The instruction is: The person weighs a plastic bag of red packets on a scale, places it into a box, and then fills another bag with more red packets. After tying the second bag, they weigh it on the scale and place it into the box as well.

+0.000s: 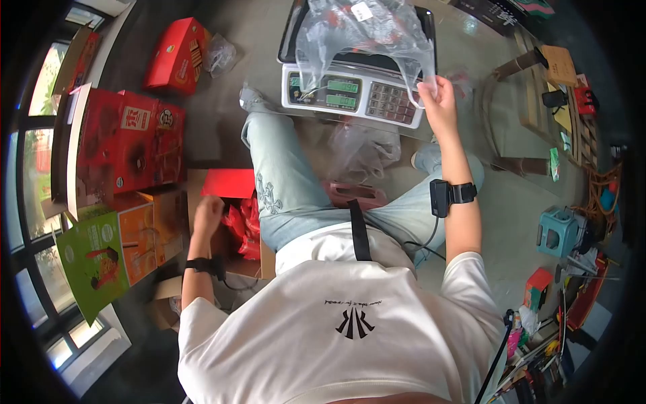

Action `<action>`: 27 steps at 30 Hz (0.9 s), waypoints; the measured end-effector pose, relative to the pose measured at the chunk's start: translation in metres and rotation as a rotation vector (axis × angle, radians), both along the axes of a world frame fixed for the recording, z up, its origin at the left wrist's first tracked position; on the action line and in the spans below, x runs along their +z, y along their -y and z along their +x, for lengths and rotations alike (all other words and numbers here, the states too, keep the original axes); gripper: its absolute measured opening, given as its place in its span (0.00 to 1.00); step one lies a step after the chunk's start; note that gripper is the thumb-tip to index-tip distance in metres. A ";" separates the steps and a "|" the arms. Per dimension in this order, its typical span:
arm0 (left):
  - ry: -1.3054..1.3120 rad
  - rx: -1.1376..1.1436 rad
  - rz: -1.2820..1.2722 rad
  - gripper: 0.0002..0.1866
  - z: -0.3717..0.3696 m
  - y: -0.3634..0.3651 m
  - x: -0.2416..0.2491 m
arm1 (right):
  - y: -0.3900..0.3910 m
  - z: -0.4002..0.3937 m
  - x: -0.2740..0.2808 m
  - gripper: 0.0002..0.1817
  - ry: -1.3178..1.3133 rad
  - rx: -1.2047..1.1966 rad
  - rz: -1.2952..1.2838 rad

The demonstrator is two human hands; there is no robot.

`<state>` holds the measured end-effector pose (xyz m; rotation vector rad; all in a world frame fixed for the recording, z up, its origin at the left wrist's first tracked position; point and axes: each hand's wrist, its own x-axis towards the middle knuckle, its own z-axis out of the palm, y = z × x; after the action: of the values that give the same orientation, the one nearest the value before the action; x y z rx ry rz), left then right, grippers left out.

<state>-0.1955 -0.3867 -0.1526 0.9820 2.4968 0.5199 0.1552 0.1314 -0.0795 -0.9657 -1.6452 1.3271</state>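
My right hand (439, 104) pinches the handle of a clear plastic bag (377, 40), which is spread over the top of a digital scale (289, 97). The scale's green displays and keypad face me, with my fingers just beyond the keypad's right side. My left hand (208, 214) is curled closed at the left side of an open cardboard box (250, 268), beside several shiny red packets (243, 229). Its fingertips are hidden, so I cannot tell what it grips. A red flap (232, 183) stands at the box's far end.
Red cartons (124, 148) and a green carton (94, 259) stand on the left. A red box (178, 57) lies farther ahead. Another clear bag (367, 148) is between my legs. A glass-topped table (518, 128) and a blue stool (557, 231) stand at right.
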 end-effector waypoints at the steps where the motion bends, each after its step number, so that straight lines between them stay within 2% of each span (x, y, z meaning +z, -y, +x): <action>1: 0.070 -0.026 -0.137 0.10 0.013 0.019 -0.012 | 0.004 -0.004 0.001 0.27 -0.021 -0.039 0.011; 3: 0.132 -0.096 -0.342 0.22 0.033 0.062 -0.059 | 0.008 -0.009 -0.004 0.30 -0.025 -0.042 0.003; 4: 0.279 -0.041 -0.473 0.26 0.053 0.056 -0.052 | 0.010 -0.011 -0.006 0.30 -0.022 -0.076 0.009; 5: 0.384 -0.056 -0.374 0.28 0.070 0.064 -0.065 | 0.012 -0.012 -0.007 0.31 -0.017 -0.110 0.018; 7: 0.451 -0.030 -0.400 0.31 0.094 0.084 -0.118 | 0.013 -0.007 -0.008 0.31 0.052 -0.100 0.022; 8: 0.606 0.019 -0.260 0.33 0.107 0.098 -0.154 | 0.011 -0.002 -0.016 0.31 0.073 -0.129 0.080; 9: 0.759 0.066 -0.115 0.35 0.116 0.094 -0.158 | 0.013 -0.002 -0.014 0.31 0.094 -0.158 0.139; 10: 0.621 0.113 -0.184 0.31 0.127 0.092 -0.161 | 0.017 0.000 -0.011 0.33 0.051 -0.166 0.097; 11: 0.627 0.116 -0.173 0.31 0.129 0.087 -0.164 | 0.018 0.003 -0.007 0.33 0.055 -0.159 0.107; 12: 0.479 0.116 -0.331 0.28 0.129 0.085 -0.176 | 0.020 0.002 0.007 0.35 0.166 -0.222 0.383; 13: 0.327 0.117 -0.486 0.25 0.131 0.068 -0.160 | 0.019 -0.001 0.020 0.38 0.273 -0.284 0.659; 14: 0.322 0.143 -0.578 0.19 0.134 0.055 -0.140 | 0.013 -0.008 0.032 0.39 0.165 -0.226 0.658; 16: 0.295 0.140 -0.559 0.19 0.135 0.055 -0.143 | 0.004 -0.030 0.085 0.40 0.465 -0.319 1.075; 18: 0.261 0.130 -0.541 0.18 0.135 0.057 -0.146 | -0.031 -0.055 0.101 0.41 0.532 -0.351 0.795; 19: 0.239 0.163 -0.515 0.18 0.137 0.057 -0.147 | -0.075 -0.061 0.086 0.39 0.510 -0.304 0.576; 20: 0.216 0.195 -0.483 0.17 0.137 0.056 -0.148 | -0.108 -0.064 0.077 0.30 0.543 -0.221 0.471; 21: 0.209 0.190 -0.473 0.17 0.137 0.053 -0.143 | -0.137 -0.062 0.060 0.30 0.537 -0.231 0.478; 23: 0.194 0.171 -0.497 0.16 0.140 0.048 -0.129 | -0.175 -0.066 0.032 0.25 0.388 -0.184 0.180; 24: 0.217 0.187 -0.542 0.16 0.138 0.047 -0.133 | -0.167 -0.071 0.041 0.25 0.384 -0.177 0.191; 26: 0.210 0.232 -0.584 0.15 0.138 0.039 -0.132 | -0.128 -0.067 0.060 0.21 0.666 -0.429 0.357; 27: 0.203 0.263 -0.640 0.14 0.140 0.037 -0.132 | -0.123 -0.058 0.051 0.21 0.674 -0.421 0.359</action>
<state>-0.0558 -0.4239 -0.2848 0.3400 2.3675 -0.1156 0.0975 0.2546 -0.0282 -1.5233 -1.9223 0.4106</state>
